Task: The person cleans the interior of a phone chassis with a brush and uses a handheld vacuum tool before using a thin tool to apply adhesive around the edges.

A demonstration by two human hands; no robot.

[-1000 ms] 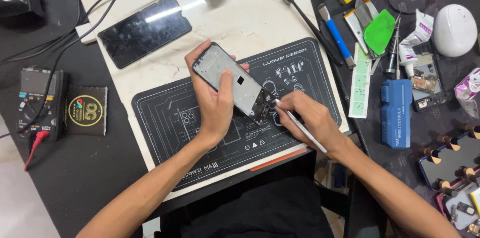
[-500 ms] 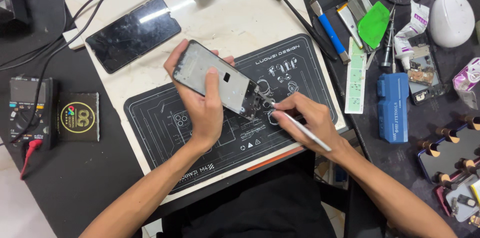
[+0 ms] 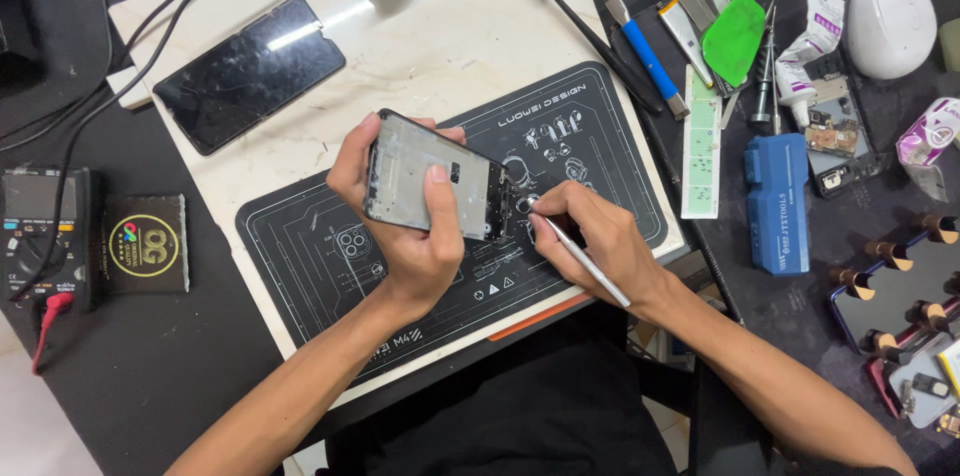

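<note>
Opened phone frame (image 3: 432, 188) held tilted above black work mat (image 3: 300, 266), gripped by left hand (image 3: 405, 226), thumb across its back, fingers curled round far edge; right hand (image 3: 590, 236) closed pen-like on thin silver tool (image 3: 585, 261), tip at frame's right end; mat's near edge along white slab's (image 3: 450, 26) rim; bare slab beyond; one dark phone (image 3: 250, 71) upper left; one blue case (image 3: 778, 201) on crowded bench (image 3: 130, 366) right; one multimeter (image 3: 40, 236) left.
</note>
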